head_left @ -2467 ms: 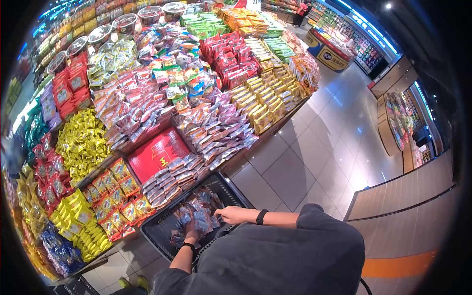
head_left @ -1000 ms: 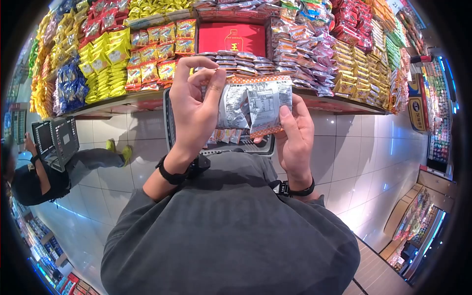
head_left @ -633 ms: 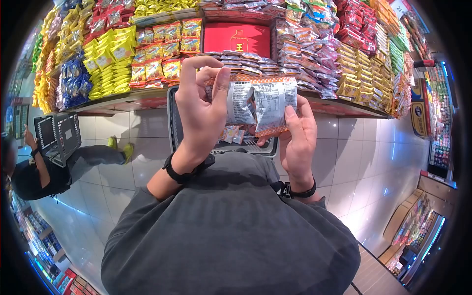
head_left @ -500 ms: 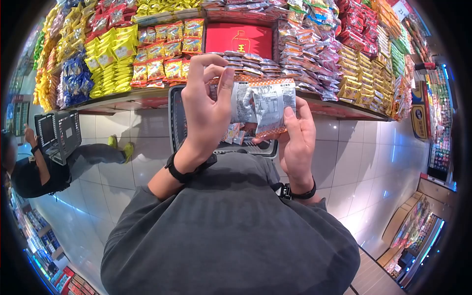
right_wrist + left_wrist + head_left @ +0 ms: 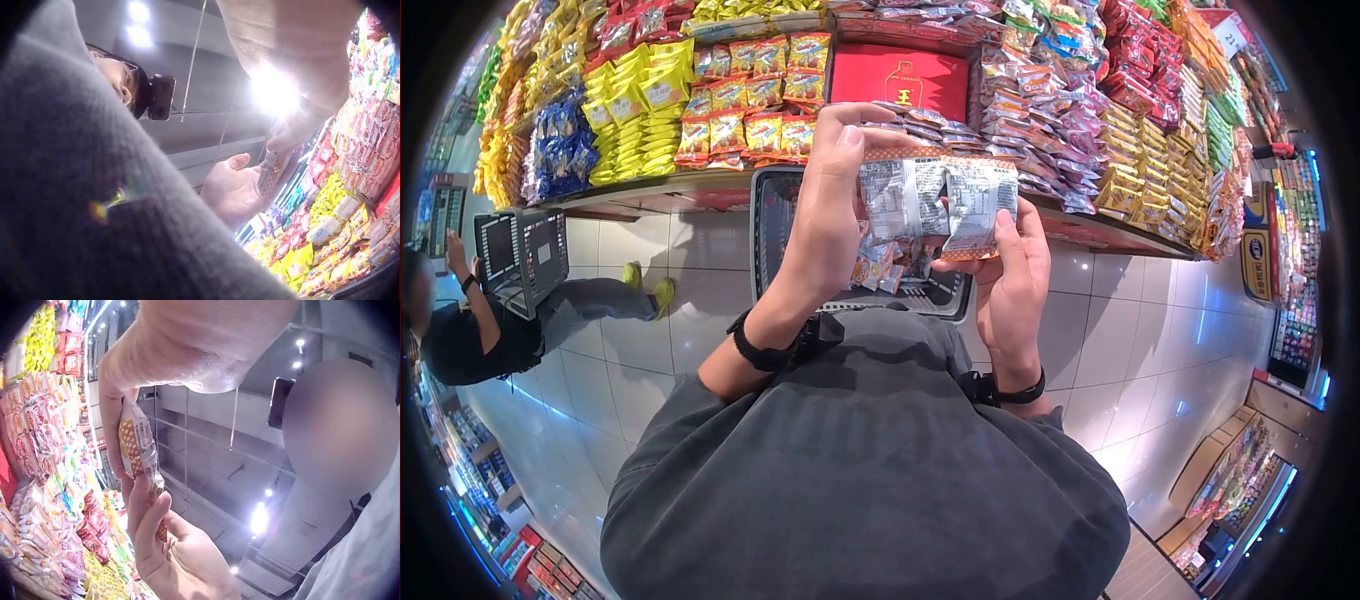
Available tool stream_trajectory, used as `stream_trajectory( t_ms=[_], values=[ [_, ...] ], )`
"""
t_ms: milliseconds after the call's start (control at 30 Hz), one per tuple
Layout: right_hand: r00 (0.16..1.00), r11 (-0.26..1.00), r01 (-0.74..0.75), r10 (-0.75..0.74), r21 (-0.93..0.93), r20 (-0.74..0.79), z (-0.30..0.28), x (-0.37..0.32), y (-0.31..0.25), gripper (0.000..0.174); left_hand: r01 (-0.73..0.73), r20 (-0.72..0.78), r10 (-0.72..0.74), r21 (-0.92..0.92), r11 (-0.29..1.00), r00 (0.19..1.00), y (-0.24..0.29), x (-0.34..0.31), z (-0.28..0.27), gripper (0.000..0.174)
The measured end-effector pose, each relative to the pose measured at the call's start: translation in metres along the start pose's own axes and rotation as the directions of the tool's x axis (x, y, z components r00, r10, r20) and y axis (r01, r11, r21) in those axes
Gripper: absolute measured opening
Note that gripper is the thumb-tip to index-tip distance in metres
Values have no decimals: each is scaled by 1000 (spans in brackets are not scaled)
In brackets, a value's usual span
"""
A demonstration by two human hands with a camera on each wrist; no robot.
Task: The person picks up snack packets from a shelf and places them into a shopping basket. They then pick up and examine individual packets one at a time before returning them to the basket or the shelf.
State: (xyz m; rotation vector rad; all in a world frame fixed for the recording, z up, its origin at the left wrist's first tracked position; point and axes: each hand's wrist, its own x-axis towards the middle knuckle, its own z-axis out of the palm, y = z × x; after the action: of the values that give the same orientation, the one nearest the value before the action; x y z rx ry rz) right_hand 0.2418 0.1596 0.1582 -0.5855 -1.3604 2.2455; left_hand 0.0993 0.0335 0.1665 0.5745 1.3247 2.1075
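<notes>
In the head view, a snack packet (image 5: 935, 205) with a silver printed back and orange dotted edges is held up above a dark shopping basket (image 5: 778, 215). My left hand (image 5: 825, 215) holds its left end, index finger bent over the top corner. At the opposite end my right hand (image 5: 1012, 285) grips the packet, thumb on the printed back and fingers behind. The left wrist view shows the packet (image 5: 137, 440) edge-on, with the right thumb pressed to it. Several small packets (image 5: 878, 270) lie in the basket, partly hidden by the held one.
A display counter of snack packets spans the front, with yellow bags (image 5: 640, 110), orange-red bags (image 5: 745, 100) and gold bars (image 5: 1145, 180). A red panel (image 5: 900, 80) sits amid them. On the left another person (image 5: 475, 325) carries a dark basket (image 5: 525, 260).
Both hands have risen from the basket to hold the snack packet up, and the view has turned squarely to the counter. Over the last half second the left thumb has shifted slightly left.
</notes>
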Motion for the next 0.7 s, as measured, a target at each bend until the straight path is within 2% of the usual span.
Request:
stream_trajectory(
  t_ms=[133, 233, 267, 300, 333, 400, 433, 533, 667, 700],
  values=[
    [1000, 1000, 9, -9, 4, -2, 0, 1, 0, 32, -20, 1, 20, 44, 999, 1000, -1, 1, -1, 44],
    [1000, 1000, 14, -14, 5, 2, -2, 2, 1, 31, -19, -34, 17, -57, 998, 999, -1, 1, 2, 35],
    [1000, 1000, 20, -20, 8, 8, -2, 2, 1, 31, -42, -20, 43, 38, 998, 999, -1, 1, 0, 34],
    [1000, 1000, 19, -19, 7, 8, -1, 2, 1, 31, -67, -4, 68, 132, 989, 998, -1, 2, -2, 39],
    [1000, 1000, 11, -11, 6, 4, -1, 2, 1, 31, -66, -4, 67, 131, 989, 998, -3, 1, -2, 39],
    [1000, 1000, 10, -10, 1, -5, 1, 1, 1, 30, -179, 67, 166, 307, 935, 984, -7, 1, -1, 58],
    [1000, 1000, 6, -6, 2, -3, 1, 1, 0, 30, -169, 55, 160, 271, 948, 986, -6, 2, 0, 66],
    [1000, 1000, 1, 0, -9, 7, 3, 0, -2, 31, -216, 92, 196, 329, 919, 976, -9, 4, -6, 62],
    [998, 1000, -15, 14, 12, 59, 3, -2, 0, 33, -118, 67, 105, 235, 965, 992, -5, 1, -8, 65],
    [998, 1000, -10, 10, 7, 63, 3, -2, 0, 33, -144, 64, 133, 234, 961, 989, -6, 1, -10, 64]
  ],
)
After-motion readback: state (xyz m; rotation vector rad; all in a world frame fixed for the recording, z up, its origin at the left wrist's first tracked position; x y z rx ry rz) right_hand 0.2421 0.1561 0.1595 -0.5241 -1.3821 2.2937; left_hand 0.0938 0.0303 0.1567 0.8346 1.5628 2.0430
